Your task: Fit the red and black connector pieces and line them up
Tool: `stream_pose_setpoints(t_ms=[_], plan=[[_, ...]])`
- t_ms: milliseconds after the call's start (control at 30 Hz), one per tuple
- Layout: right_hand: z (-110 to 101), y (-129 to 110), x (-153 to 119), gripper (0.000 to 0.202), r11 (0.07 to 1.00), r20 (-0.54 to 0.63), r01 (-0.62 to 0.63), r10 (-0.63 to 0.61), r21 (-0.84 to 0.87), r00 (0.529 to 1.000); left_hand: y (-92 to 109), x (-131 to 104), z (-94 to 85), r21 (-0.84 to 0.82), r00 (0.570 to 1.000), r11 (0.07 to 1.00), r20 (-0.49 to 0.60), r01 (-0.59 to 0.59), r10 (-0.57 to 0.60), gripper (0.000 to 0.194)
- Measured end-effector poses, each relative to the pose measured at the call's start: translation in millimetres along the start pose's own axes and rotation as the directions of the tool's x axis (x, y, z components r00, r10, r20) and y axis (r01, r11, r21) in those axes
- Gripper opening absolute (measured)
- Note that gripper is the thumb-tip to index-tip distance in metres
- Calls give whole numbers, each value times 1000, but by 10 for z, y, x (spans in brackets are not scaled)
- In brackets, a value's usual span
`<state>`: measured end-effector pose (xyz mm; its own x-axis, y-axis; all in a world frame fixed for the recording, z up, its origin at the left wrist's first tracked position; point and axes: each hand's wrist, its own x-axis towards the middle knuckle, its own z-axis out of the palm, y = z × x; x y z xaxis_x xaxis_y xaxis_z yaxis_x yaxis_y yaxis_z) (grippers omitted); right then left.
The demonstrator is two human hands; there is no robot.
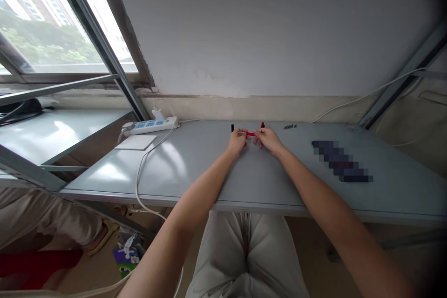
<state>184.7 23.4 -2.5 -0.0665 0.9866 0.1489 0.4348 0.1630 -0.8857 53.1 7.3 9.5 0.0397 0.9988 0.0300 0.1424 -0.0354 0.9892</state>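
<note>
My left hand (238, 139) and my right hand (266, 138) meet over the far middle of the grey table. Stretched between their fingertips is a slim red pen-like rod (250, 134). The fingers of both hands are closed on its ends, which they partly hide. A short black cylinder (232, 128) stands upright just behind my left hand. Behind my right hand a small red and dark piece (262, 125) shows, partly covered. Several tiny dark pieces (290, 126) lie in a row to the right, too small to name.
A white power strip (155, 124) with plugs sits at the back left, beside a flat white square (136, 142). Its white cable (139, 172) hangs over the front edge. A blurred dark object (342, 162) lies on the right. Metal posts frame both sides; another person's leg (49, 216) is lower left.
</note>
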Motion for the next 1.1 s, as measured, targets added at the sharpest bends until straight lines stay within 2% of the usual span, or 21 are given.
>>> stream_pose_setpoints(t_ms=[133,233,333,400,500,667,867,1100], plan=[[-8,23,19,18,976,-17,140,-145,-169,989,-46,51,-32,-11,998,1000,-58,6,-6,16],[-32,12,-2,18,900,19,247,-258,-359,966,-97,102,-36,14,993,999,-109,-40,41,17],[-49,-12,-39,21,828,89,297,-291,-475,953,-129,120,-31,22,986,994,-125,-106,108,20],[-56,-21,-57,23,808,112,323,-310,-492,944,-126,110,-35,-12,986,995,-132,-100,98,26],[-65,-19,-66,25,797,113,354,-344,-489,932,-90,82,-65,-118,995,993,-98,-21,9,31],[-78,-2,-60,25,800,87,348,-352,-489,932,-39,59,-120,-194,997,978,31,77,-72,16],[-59,48,-28,25,772,88,393,-406,-500,910,-51,64,-120,-291,999,955,27,53,-47,13],[-46,11,-56,19,688,135,452,-464,-567,876,-74,76,-104,-288,999,957,-24,40,-49,19]])
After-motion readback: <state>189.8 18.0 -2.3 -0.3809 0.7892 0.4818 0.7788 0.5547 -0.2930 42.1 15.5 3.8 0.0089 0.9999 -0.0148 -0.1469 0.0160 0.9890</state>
